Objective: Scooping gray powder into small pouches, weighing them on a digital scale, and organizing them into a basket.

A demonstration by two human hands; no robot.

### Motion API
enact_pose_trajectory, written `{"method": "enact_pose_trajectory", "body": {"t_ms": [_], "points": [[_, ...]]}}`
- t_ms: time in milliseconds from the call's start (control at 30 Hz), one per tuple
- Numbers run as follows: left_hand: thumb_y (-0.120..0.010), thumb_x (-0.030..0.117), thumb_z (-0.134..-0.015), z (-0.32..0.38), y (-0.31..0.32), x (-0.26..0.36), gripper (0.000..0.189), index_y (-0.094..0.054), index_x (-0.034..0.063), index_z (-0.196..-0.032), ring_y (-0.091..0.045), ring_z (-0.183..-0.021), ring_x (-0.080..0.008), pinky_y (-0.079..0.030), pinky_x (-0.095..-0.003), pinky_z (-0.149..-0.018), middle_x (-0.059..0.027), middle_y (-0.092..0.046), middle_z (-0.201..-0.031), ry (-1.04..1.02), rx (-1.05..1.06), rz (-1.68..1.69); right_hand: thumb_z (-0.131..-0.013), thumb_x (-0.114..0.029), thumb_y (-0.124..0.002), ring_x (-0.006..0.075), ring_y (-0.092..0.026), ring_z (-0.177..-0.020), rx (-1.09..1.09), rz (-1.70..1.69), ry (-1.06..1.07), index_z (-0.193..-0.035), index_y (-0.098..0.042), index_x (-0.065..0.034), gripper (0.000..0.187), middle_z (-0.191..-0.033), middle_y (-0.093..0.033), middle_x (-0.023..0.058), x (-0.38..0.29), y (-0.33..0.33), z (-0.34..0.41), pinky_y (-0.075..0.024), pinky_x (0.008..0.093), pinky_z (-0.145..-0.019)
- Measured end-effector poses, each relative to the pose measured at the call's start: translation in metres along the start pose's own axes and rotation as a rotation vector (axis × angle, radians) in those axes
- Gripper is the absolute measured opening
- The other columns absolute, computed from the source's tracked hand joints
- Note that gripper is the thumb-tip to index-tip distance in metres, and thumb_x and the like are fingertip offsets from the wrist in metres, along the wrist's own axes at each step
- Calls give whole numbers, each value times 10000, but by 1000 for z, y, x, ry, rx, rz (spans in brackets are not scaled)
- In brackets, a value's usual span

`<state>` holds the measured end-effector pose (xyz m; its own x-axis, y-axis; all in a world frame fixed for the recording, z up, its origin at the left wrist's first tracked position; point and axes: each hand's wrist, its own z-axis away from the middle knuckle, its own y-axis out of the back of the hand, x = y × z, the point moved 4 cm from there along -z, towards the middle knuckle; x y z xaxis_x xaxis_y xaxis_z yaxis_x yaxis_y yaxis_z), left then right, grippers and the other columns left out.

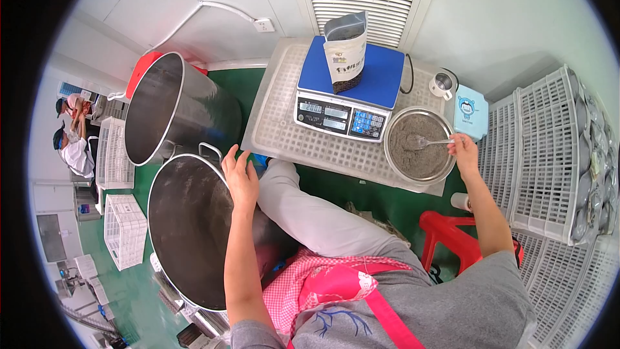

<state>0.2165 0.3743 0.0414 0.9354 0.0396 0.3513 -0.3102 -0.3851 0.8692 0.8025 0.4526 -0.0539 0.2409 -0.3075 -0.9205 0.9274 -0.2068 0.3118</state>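
My right hand [464,155] grips the handle of a shiny spoon or fork [433,142]. Its head lies in grey-brown powder [411,162] inside a round steel bowl [393,170]. My left hand [240,179], fingers apart and holding nothing, is at the near rim of a large steel pot [189,232]; whether it touches the rim I cannot tell. Ahead, a stand-up pouch [346,53] with its top open and dark contents stands on the blue plate [382,72] of a digital scale [322,115]. The scale and bowl rest on a perforated plastic platform [276,131].
Another steel pot [155,106] stands farther left. A steel mug [441,85] and a light-blue box [470,114] sit beyond the bowl. White crates [542,155] are stacked at right, above a red stool [445,237]. Two people [77,150] are in the far left background.
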Motion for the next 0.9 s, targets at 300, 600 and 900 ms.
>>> {"method": "enact_pose_trajectory", "body": {"t_ms": [300,600,900], "points": [[-604,-33,-857,2,0,-6,287,-663,20,-1133,-466,-1242,-388,-411,-461,-1031,-172,-529,-1343,26,3,10,-1031,-151,-497,105,-555,-607,175,425,354,-1014,-663,-18,214,-735,-634,53,-21,39,26,-465,271,-591],[-603,-25,-861,4,1,-5,265,-675,19,-1113,-475,-1236,-377,-409,-455,-1036,-160,-548,-1323,49,-5,33,-1050,-214,-500,105,-614,-639,-56,-215,-164,-1045,-638,-10,246,-790,-665,60,31,-15,25,-506,238,-597],[-605,-25,-860,3,2,-5,246,-682,14,-1091,-487,-1217,-378,-423,-458,-1016,-171,-558,-1310,35,11,28,-1045,-254,-522,110,-606,-662,35,-321,-183,-1039,-641,-24,260,-806,-665,66,29,64,18,-503,245,-608]]}}
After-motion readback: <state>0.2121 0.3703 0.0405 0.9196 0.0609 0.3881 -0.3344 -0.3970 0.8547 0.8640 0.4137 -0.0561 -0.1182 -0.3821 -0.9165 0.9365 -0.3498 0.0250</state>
